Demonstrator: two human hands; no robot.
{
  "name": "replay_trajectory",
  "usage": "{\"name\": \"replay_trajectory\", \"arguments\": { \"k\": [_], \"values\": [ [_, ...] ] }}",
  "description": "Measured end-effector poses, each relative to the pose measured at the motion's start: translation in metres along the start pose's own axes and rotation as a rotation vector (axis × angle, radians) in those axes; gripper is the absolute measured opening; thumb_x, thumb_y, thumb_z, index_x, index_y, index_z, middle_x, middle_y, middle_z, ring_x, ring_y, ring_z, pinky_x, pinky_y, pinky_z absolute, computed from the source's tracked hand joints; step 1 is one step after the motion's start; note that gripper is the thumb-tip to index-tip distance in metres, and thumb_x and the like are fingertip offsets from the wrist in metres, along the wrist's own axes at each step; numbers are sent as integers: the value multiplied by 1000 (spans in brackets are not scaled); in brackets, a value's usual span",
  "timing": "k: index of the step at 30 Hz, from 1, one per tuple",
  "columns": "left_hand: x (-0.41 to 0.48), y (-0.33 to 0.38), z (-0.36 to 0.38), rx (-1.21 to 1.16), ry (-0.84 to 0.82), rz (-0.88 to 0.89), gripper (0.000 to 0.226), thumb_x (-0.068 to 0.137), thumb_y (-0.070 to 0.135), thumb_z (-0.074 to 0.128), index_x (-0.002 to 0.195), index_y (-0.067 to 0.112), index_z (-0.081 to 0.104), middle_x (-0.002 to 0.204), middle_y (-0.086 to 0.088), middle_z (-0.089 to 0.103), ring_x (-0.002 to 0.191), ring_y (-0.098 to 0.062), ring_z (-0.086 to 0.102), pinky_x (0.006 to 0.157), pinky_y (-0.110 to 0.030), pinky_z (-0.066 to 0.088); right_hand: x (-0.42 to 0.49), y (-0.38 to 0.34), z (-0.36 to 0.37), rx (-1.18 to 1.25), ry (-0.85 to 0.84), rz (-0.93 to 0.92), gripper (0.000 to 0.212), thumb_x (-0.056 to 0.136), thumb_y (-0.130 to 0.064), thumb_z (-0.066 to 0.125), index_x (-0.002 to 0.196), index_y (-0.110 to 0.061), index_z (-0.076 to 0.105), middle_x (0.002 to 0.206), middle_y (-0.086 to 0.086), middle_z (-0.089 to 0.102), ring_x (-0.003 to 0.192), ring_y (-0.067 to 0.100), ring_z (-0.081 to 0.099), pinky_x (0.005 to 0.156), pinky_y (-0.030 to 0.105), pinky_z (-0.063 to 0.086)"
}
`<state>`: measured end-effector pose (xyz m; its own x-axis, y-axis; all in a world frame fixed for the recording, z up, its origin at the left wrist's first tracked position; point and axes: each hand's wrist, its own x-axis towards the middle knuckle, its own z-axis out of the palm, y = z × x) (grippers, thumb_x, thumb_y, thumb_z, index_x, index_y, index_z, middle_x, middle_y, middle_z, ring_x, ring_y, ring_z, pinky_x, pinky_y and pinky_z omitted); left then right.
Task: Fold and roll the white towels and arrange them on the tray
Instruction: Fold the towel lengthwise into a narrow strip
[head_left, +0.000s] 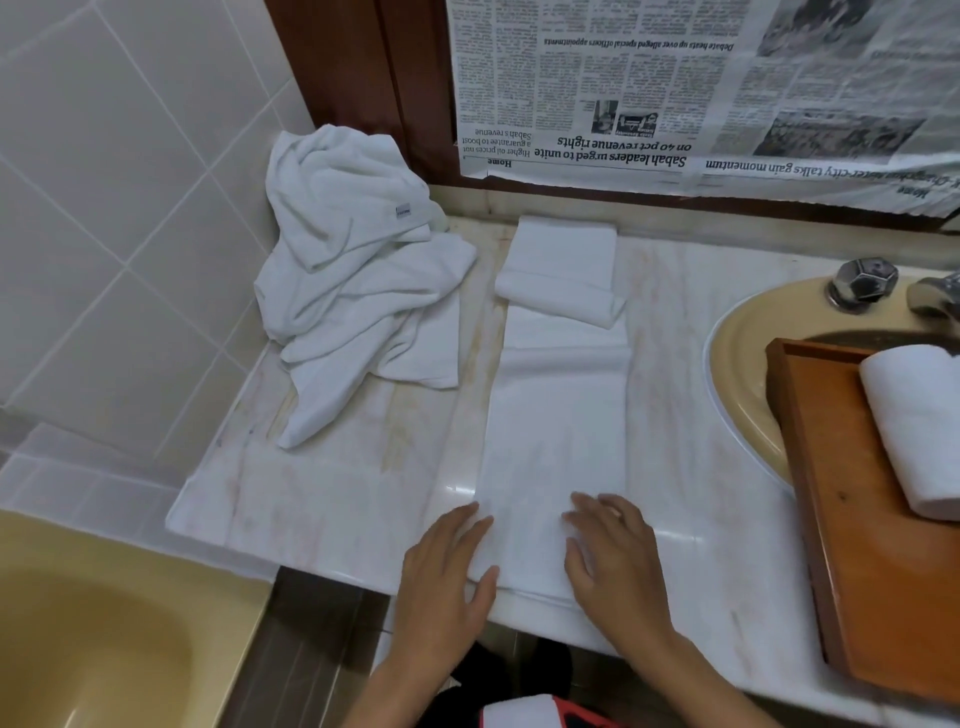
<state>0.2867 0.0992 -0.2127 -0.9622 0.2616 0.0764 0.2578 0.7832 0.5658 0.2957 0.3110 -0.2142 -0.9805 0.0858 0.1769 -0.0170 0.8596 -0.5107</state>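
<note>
Pressing left hand (447, 566) and right hand (610, 556), fingers (470, 525) flat and gripping nothing, on folded towel (558, 441) near end.

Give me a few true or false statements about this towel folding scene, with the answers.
1. The left hand and right hand touch the near end of the folded towel with straight fingers. True.
2. The wooden tray holds three rolled towels. False: only one rolled towel shows on it.
3. The crumpled towels lie left of the folded towel. True.
4. The newspaper lies flat under the towels. False: it hangs upright behind the counter.
</note>
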Motion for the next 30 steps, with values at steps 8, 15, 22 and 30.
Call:
{"name": "replay_trajectory", "arguments": {
  "k": [8, 15, 22, 30],
  "values": [
    [15, 16, 21, 231, -259, 301, 78, 88, 63, 49, 153, 29, 25, 164, 5, 7, 150, -17, 11, 113, -41, 29, -37, 15, -22, -26, -208, -145, 30, 75, -38, 57, 99, -22, 67, 101, -10, 53, 91, 7, 46, 73, 19, 48],
    [20, 13, 21, 281, -332, 320, 91, 82, 75, 45, 156, 30, 17, 164, 10, -5, 151, -13, -3, 117, -37, 17, -34, 17, -29, -50, -336, -236, 41, 68, -29, 79, 104, -24, 62, 101, -9, 55, 85, 9, 53, 63, 20, 53],
    [18, 15, 22, 299, -304, 329, 88, 84, 76, 43, 155, 30, 19, 164, 8, 0, 151, -15, 3, 116, -40, 24, -33, 6, -25, -161, -319, -204, 45, 43, -11, 89, 80, -22, 64, 79, -5, 59, 67, 11, 54, 48, 21, 51],
    [13, -6, 22, 221, -141, 475, 55, 90, 46, 53, 142, 28, 47, 152, -1, 41, 138, -22, 40, 99, -34, 44, -28, 17, -43, 181, -331, 187, 12, 92, -18, 57, 96, -27, 64, 97, -13, 60, 91, 3, 51, 78, 8, 38]
  ]
}}
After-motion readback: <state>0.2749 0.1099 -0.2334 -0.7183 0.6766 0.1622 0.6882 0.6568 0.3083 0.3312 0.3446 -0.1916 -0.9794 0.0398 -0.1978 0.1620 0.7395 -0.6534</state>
